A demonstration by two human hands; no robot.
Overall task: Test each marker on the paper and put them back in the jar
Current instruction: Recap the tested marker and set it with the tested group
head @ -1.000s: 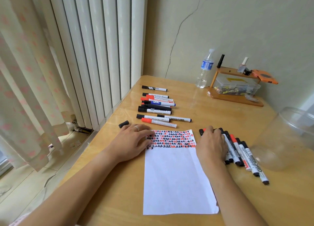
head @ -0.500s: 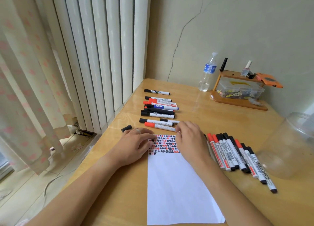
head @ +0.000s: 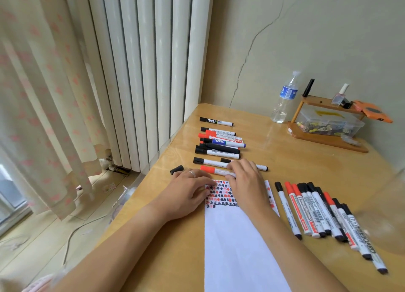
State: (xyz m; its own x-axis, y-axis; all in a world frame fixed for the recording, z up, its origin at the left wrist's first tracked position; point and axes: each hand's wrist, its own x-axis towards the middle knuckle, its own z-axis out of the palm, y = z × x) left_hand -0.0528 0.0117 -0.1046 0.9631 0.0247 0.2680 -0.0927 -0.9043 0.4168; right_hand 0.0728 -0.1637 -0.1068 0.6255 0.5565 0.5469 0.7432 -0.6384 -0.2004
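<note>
Resting flat, left hand (head: 188,193) presses the white paper sheet's (head: 236,243) left edge, fingers loosely together. Right hand (head: 245,177) curls its fingers onto the red-capped white marker (head: 215,171) just beyond the paper. Clear plastic jar (head: 390,215) lies far right.

- Table (head: 306,166) was light wood, smooth, with a glossy sheen.
- Paper (head: 236,248) was matt white, with red and black ink marks at the top.
- Markers (head: 315,212) had smooth plastic barrels and printed labels.
- Jar (head: 385,215) was clear plastic, faintly hazy.
- Water bottle (head: 285,101) was clear plastic.
- Small shelf (head: 328,140) was varnished wood.
- Curtain (head: 43,94) was soft matt cloth.
- Ring (head: 192,173) looked metal, shiny.
</note>
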